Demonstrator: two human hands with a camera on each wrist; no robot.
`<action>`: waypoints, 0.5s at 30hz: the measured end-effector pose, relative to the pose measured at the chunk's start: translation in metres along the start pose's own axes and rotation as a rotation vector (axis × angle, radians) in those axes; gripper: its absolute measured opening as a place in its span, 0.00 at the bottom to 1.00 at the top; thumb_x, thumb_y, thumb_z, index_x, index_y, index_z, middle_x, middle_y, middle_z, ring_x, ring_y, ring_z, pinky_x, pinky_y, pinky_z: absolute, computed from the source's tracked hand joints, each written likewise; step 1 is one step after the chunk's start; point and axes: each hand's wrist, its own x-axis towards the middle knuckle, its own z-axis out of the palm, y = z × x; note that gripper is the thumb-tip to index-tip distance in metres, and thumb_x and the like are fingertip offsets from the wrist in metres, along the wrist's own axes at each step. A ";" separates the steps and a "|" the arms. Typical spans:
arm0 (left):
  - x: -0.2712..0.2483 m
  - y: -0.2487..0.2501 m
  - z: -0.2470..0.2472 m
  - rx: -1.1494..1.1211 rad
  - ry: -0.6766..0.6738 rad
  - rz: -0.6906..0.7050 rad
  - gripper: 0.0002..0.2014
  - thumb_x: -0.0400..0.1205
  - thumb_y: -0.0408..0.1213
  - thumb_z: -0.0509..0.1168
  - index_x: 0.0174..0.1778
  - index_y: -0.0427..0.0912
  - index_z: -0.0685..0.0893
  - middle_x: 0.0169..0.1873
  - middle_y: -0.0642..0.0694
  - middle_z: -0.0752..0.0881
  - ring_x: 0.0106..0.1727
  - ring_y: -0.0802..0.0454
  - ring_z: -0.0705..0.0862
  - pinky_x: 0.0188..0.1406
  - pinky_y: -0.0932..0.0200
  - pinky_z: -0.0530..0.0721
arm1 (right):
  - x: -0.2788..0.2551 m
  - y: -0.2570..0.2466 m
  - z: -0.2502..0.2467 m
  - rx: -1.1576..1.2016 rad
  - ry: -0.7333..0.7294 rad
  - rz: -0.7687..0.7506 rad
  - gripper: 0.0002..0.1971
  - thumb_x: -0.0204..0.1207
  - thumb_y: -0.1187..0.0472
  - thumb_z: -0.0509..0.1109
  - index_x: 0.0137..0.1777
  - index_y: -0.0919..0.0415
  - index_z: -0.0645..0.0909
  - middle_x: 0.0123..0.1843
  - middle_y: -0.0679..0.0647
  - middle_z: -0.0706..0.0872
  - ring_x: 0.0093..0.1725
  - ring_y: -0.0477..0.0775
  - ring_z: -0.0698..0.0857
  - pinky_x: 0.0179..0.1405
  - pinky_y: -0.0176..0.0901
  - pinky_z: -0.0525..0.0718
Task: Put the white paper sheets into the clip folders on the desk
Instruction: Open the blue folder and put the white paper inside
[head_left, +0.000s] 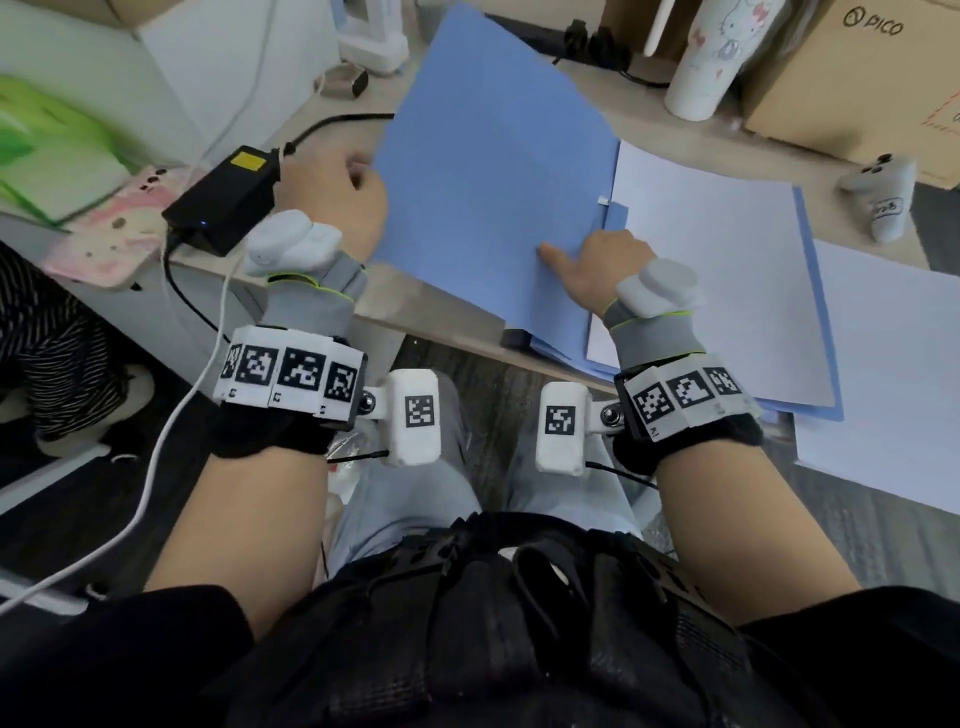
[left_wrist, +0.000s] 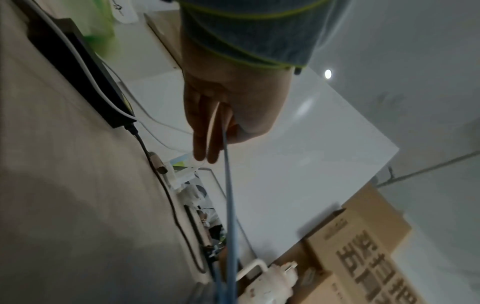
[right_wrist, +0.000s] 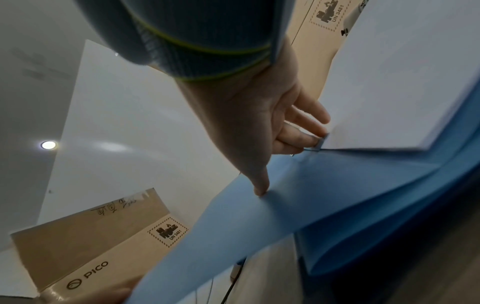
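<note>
paper sheets (head_left: 717, 270) in folder (head_left: 493, 171), box (head_left: 852, 78) behind

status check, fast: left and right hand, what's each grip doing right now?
Left hand: pinching the edge of the blue folder cover.
Right hand: open, thumb pressing the cover, fingers touching the clip tab.

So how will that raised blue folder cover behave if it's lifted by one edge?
Probably floppy: the blue cover bows in a curve under the thumb of the right hand. Likely light: the left hand holds it up by an edge pinch. Edge-on it looks thin, so it may crease if bent hard.
</note>
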 end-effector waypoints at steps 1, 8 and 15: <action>0.000 -0.001 -0.002 -0.134 -0.011 0.052 0.20 0.77 0.33 0.55 0.61 0.46 0.86 0.56 0.37 0.88 0.58 0.39 0.84 0.56 0.54 0.80 | -0.001 0.000 0.000 0.001 -0.002 0.003 0.33 0.82 0.36 0.50 0.58 0.67 0.79 0.61 0.68 0.81 0.60 0.69 0.80 0.48 0.50 0.73; -0.015 0.025 -0.020 -0.943 -0.224 0.190 0.16 0.77 0.23 0.59 0.45 0.45 0.89 0.31 0.62 0.91 0.37 0.63 0.87 0.37 0.68 0.81 | -0.004 0.007 -0.004 0.051 0.004 -0.001 0.33 0.82 0.34 0.42 0.43 0.63 0.75 0.59 0.69 0.82 0.55 0.69 0.81 0.46 0.50 0.70; -0.036 0.065 -0.010 -1.013 -0.589 0.286 0.16 0.84 0.31 0.52 0.50 0.51 0.84 0.34 0.60 0.90 0.34 0.60 0.87 0.38 0.60 0.85 | -0.008 0.028 -0.005 0.320 -0.012 -0.009 0.32 0.80 0.33 0.41 0.37 0.61 0.70 0.48 0.65 0.79 0.52 0.66 0.80 0.48 0.50 0.70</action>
